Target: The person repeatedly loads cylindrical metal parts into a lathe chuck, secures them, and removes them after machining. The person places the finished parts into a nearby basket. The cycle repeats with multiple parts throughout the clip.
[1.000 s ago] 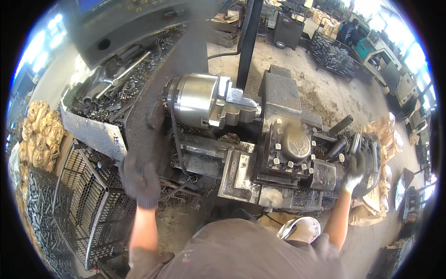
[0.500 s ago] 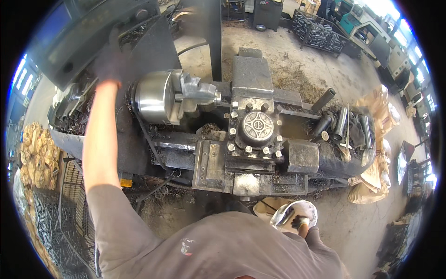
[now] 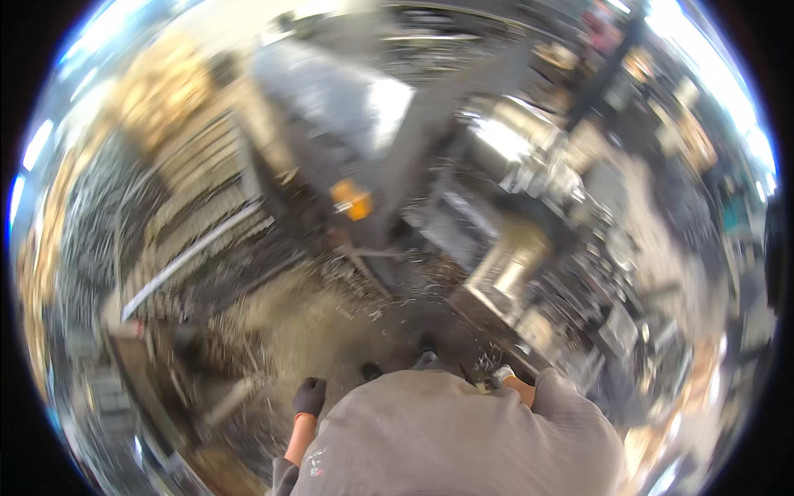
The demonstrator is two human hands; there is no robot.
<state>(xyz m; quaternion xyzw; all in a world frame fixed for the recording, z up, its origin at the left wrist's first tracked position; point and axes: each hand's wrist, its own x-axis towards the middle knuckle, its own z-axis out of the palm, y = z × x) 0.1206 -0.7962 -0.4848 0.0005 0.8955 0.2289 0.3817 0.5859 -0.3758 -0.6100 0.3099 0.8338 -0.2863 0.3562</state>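
from where i sit the whole view is smeared with motion blur, so only the big shapes read. my left hand [image 3: 308, 397] hangs low beside my grey shirt [image 3: 463, 438], wearing a dark glove, the bare forearm running down from it toward the bottom edge; it seems loosely curled and i can see nothing in it, though the blur keeps me from being sure how far open it is. it sits over the floor [image 3: 331, 331], which is dusty and strewn with metal shavings. my right hand [image 3: 502, 376] is mostly hidden behind the shirt's shoulder — only a pale gloved bit and a strip of forearm show, right at the near edge of the lathe [image 3: 529, 248], and i cannot tell whether it is open or closed or holding anything. the lathe runs diagonally up the right half, its bright steel chuck [image 3: 504, 136] near the upper end. an orange piece [image 3: 351, 200] sits on the dark machine body at centre. wire racks [image 3: 198, 223] stand at the left side of the floor — well apart from both hands.
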